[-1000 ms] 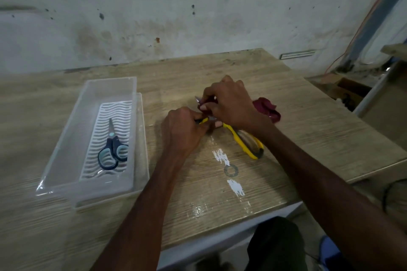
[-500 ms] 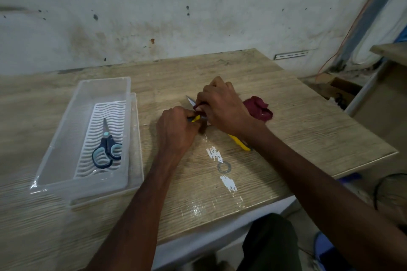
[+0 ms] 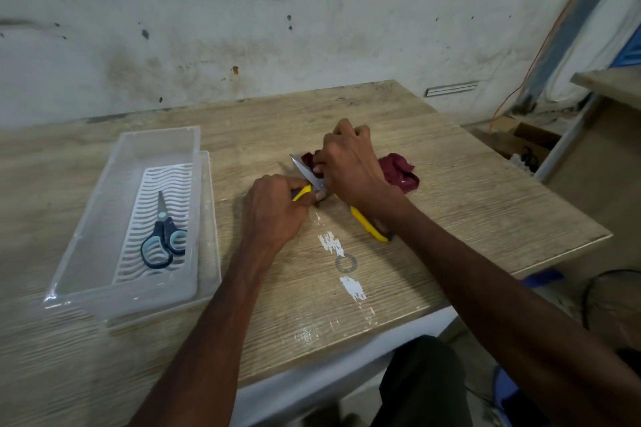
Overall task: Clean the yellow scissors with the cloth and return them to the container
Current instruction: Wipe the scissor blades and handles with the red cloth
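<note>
I am gripping one handle of the yellow scissors (image 3: 364,222) in my left hand (image 3: 274,210), fingers curled round it, on the table (image 3: 468,204) to the right of the clear container (image 3: 104,218) and well apart from it. My right hand (image 3: 348,166), farther right of the container, is pinching the dark red cloth (image 3: 399,172) against the scissors near the bare blade, which is pointing back toward the container's far end. The other yellow handle is sticking out under my right wrist. Blue scissors (image 3: 163,239) are lying inside the container on its white ribbed insert.
</note>
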`<action>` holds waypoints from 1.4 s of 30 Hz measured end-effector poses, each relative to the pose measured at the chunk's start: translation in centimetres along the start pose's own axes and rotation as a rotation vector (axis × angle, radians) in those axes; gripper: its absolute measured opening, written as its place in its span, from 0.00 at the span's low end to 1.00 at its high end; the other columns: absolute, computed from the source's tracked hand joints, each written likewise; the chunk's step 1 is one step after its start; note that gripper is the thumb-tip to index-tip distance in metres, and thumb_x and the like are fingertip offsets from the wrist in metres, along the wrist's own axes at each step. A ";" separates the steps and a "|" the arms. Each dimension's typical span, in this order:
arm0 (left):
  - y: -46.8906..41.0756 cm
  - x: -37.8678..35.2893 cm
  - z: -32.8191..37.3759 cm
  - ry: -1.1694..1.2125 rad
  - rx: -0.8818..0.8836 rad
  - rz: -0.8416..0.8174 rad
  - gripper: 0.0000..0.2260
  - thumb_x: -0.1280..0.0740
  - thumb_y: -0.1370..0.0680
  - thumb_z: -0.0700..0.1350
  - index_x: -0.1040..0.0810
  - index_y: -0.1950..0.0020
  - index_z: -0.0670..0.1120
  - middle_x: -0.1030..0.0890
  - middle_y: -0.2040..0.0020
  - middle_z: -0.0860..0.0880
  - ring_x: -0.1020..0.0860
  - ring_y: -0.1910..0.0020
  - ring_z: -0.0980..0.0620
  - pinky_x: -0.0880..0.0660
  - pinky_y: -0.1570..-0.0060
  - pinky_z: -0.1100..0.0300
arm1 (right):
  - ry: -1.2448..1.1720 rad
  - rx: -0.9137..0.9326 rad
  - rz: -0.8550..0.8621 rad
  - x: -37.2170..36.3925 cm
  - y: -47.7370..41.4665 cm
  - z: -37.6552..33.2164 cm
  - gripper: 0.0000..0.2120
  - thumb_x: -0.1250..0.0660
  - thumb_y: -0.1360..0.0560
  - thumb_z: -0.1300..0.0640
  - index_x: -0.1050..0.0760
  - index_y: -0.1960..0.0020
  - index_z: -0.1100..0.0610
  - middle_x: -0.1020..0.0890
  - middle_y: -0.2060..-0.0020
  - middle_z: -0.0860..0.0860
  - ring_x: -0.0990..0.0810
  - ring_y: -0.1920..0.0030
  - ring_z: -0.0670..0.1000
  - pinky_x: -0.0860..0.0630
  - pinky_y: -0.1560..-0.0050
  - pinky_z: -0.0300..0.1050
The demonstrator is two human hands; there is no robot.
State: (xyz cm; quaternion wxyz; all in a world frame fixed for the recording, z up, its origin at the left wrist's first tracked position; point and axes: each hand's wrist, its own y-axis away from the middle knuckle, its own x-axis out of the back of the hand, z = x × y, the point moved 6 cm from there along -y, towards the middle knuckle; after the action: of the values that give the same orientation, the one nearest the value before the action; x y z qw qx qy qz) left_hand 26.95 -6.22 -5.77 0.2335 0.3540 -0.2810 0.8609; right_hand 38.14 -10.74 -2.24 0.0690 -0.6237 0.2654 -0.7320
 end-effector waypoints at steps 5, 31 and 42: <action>-0.3 0.0 -0.4 0.012 0.015 0.051 0.12 0.28 0.28 0.60 0.14 0.49 0.55 0.14 0.60 0.49 0.19 0.57 0.47 0.30 0.63 0.58 | -0.285 -0.108 0.119 1.3 1.2 1.8 0.06 0.33 0.27 0.54 0.16 0.54 0.50 0.19 0.60 0.49 0.30 0.50 0.56 0.38 0.54 0.49; -0.4 -0.4 -0.3 -0.085 -0.036 0.013 0.14 0.30 0.27 0.63 0.14 0.50 0.56 0.16 0.60 0.44 0.20 0.57 0.43 0.34 0.65 0.57 | -0.202 0.068 -0.029 0.3 -0.5 0.2 0.09 0.34 0.25 0.51 0.16 0.49 0.48 0.19 0.60 0.50 0.30 0.47 0.55 0.44 0.53 0.47; -0.6 -0.8 -0.5 -0.207 -0.031 0.031 0.12 0.33 0.24 0.56 0.17 0.43 0.58 0.17 0.52 0.43 0.20 0.52 0.43 0.33 0.61 0.57 | -0.303 -0.032 -0.002 -0.1 -0.4 0.6 0.08 0.32 0.27 0.45 0.17 0.51 0.43 0.17 0.58 0.48 0.27 0.48 0.55 0.35 0.47 0.51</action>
State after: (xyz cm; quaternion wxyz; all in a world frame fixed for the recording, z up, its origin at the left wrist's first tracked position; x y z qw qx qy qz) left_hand 27.61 -5.57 -6.47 0.1953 0.4333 -0.3222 0.8188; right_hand 38.85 -10.54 -2.09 0.0976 -0.7285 0.2627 -0.6252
